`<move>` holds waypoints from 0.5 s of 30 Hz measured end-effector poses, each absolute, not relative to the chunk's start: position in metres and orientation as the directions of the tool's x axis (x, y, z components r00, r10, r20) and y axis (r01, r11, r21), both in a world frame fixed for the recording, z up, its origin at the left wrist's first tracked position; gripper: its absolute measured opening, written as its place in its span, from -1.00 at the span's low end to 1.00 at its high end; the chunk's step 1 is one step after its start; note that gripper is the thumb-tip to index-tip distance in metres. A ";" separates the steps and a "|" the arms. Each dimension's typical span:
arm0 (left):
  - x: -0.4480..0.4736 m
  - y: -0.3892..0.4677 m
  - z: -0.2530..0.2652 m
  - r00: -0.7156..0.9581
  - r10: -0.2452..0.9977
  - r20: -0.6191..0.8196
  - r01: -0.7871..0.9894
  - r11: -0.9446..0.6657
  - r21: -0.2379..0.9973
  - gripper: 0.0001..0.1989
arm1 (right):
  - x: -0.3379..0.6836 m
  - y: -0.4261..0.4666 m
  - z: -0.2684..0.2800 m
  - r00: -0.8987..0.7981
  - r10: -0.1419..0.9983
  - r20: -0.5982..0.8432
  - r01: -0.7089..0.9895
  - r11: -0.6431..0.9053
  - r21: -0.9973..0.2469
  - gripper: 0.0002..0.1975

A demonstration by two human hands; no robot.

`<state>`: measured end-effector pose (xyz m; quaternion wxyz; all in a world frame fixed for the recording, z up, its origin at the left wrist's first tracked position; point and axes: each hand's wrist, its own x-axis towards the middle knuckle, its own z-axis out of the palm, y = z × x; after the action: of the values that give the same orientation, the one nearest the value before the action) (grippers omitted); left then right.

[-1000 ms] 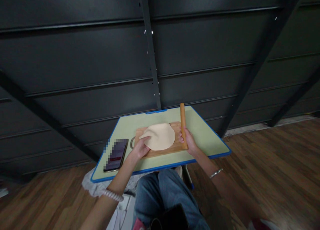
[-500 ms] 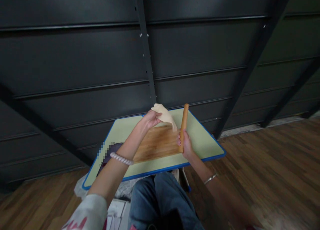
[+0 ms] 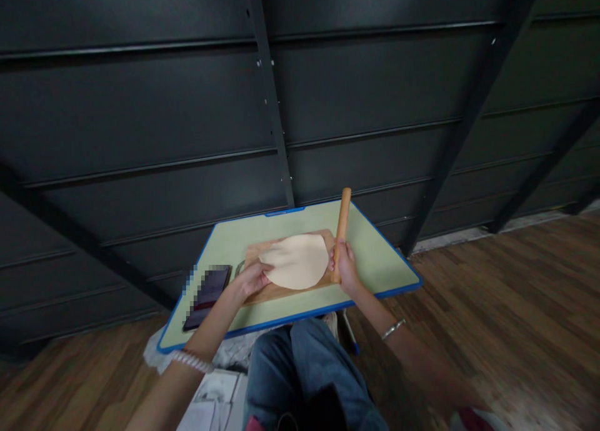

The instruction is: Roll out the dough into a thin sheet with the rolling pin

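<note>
A flat, rounded sheet of dough [image 3: 300,260] lies spread over the wooden cutting board [image 3: 255,251]. My left hand [image 3: 253,279] pinches the dough's near left edge between thumb and fingers. In my right hand [image 3: 345,267] is a wooden rolling pin [image 3: 344,215], gripped by its lower end and tilted upward over the board's right edge. The pin is apart from the dough, just to its right.
The board rests on a small pale table [image 3: 375,262] with a blue rim. A dark phone or tablet [image 3: 210,290], partly pixelated, lies on the left. A dark panelled wall [image 3: 187,118] stands behind; below are my legs [image 3: 304,362] and wooden floor [image 3: 492,293].
My left hand has come down and toward me, laying the lifted, hanging dough flat on the board. The right hand still holds the rolling pin in nearly the same place.
</note>
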<state>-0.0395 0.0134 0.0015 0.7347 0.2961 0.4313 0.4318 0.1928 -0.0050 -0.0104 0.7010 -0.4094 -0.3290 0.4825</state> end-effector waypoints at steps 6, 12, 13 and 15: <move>-0.059 0.005 0.006 0.250 0.885 -0.392 -0.309 0.457 0.834 -0.55 | 0.192 0.000 -0.012 0.180 0.975 0.128 -0.176 0.160 -0.971 -0.66; -0.090 0.005 0.012 0.210 0.916 -0.341 -0.181 0.379 0.908 -0.61 | 0.198 -0.005 -0.002 -0.029 0.989 0.143 -0.002 0.143 -0.990 -0.68; -0.092 0.008 0.012 0.171 0.933 -0.317 -0.157 0.344 0.926 -0.65 | 0.198 -0.006 0.000 -0.045 0.990 0.137 0.011 0.137 -0.990 -0.68; -0.093 0.014 0.014 0.084 0.966 -0.244 -0.095 0.251 0.963 -0.72 | 0.198 -0.007 0.002 -0.054 0.991 0.125 0.019 0.127 -0.992 -0.67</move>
<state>-0.0933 0.0142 0.0138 0.6017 0.4244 0.5134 0.4408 0.1980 -0.0071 0.0017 0.5115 -0.4595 -0.5492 0.4749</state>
